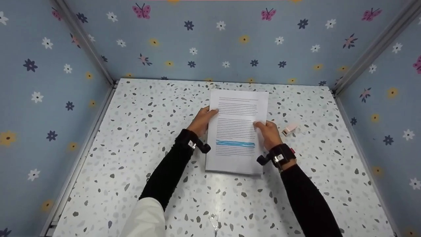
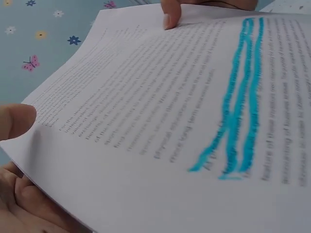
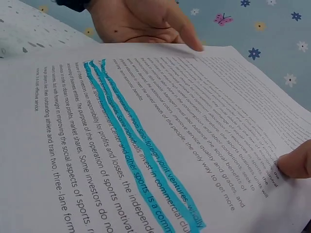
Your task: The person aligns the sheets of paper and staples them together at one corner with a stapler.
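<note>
Both hands hold a white sheet of printed paper (image 1: 235, 131) by its two long sides. Blue highlighter strokes (image 1: 235, 144) cross several lines in its lower half. My left hand (image 1: 201, 121) grips the left edge, thumb on top and fingers beneath, as the left wrist view also shows. On the right edge, a little lower down, my right hand (image 1: 270, 134) pinches the paper with its thumb over the text. In the right wrist view the left hand (image 3: 138, 22) appears at the far edge of the paper (image 3: 63, 145).
A small pale pink object (image 1: 289, 129) with a dark end lies on the speckled table (image 1: 148, 108), right of the right hand. Blue panels (image 1: 223, 42) with flowers and butterflies stand behind and at both sides, joined by metal posts (image 1: 371, 46).
</note>
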{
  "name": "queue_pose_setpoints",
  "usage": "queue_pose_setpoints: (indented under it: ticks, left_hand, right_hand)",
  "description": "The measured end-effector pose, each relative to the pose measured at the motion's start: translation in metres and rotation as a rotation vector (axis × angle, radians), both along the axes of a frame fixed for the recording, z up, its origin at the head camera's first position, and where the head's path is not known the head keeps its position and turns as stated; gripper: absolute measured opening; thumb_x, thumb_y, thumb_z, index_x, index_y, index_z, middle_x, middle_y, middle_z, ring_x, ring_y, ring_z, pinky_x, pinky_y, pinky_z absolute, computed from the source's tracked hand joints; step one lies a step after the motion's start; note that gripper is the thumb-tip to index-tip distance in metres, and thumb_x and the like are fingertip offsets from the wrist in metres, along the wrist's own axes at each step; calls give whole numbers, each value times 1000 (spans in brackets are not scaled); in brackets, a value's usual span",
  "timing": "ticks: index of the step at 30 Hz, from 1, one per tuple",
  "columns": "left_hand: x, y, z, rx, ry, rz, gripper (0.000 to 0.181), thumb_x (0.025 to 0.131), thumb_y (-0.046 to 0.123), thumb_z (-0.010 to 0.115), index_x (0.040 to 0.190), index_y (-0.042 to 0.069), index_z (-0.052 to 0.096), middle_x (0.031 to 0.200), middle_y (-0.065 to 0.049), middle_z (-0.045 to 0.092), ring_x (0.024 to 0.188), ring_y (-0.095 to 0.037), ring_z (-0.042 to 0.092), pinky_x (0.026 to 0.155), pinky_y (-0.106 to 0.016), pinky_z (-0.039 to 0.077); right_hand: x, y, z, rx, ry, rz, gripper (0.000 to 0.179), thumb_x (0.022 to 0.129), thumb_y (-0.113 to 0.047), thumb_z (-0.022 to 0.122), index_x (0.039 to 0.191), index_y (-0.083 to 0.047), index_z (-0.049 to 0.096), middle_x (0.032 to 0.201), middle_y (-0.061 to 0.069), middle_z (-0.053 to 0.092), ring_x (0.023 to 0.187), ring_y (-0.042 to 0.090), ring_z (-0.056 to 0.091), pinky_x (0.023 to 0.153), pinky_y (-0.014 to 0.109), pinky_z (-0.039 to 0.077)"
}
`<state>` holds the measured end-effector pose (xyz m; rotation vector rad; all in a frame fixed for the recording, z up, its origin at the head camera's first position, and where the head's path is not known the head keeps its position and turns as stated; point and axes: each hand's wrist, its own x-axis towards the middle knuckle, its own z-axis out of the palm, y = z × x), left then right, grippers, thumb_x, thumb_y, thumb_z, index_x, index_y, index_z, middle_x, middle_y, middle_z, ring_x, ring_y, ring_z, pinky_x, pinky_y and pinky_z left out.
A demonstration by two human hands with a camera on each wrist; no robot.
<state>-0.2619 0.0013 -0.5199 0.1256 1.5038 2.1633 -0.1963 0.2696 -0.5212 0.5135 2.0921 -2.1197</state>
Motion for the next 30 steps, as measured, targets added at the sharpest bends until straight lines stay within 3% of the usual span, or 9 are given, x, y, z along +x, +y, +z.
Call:
queue_pose_setpoints:
  ticks: [4,13,19,24,30]
  left_hand:
    - [-6,-2,6,-13,-17,33,35,106,32,56,136,13,59,119,-18,67,99,-29,69,78,-38,57]
    - [-3,-2,4,-6,20,120,33,107,25,54,136,9,59,115,-18,69,93,-27,71,75,-35,57]
    - [2,-3,5,4,52,100,33,108,23,53,137,8,58,115,-19,69,92,-26,71,75,-34,58]
    - [7,-2,6,-16,77,70,33,108,22,52,137,9,60,114,-19,69,91,-26,71,76,-34,57]
    - [12,3,5,-42,44,64,34,108,24,52,138,10,59,114,-17,70,91,-25,71,74,-34,58]
  right_hand:
    - [2,-8,-2,-44,13,-3,33,98,-15,65,128,-3,67,110,12,73,104,22,64,97,33,42]
    - [2,-13,0,-37,18,26,34,98,-17,64,129,-4,67,110,12,74,104,23,67,96,33,43]
    - [-5,-2,8,-163,8,88,37,102,-17,59,136,-4,62,126,12,68,114,23,64,95,31,50]
    - [-18,4,17,-259,53,54,38,103,-19,60,136,0,60,130,13,65,116,21,61,95,30,49]
    - [-24,0,18,-111,69,-16,33,99,-21,68,125,-1,68,105,10,74,92,21,70,79,29,55]
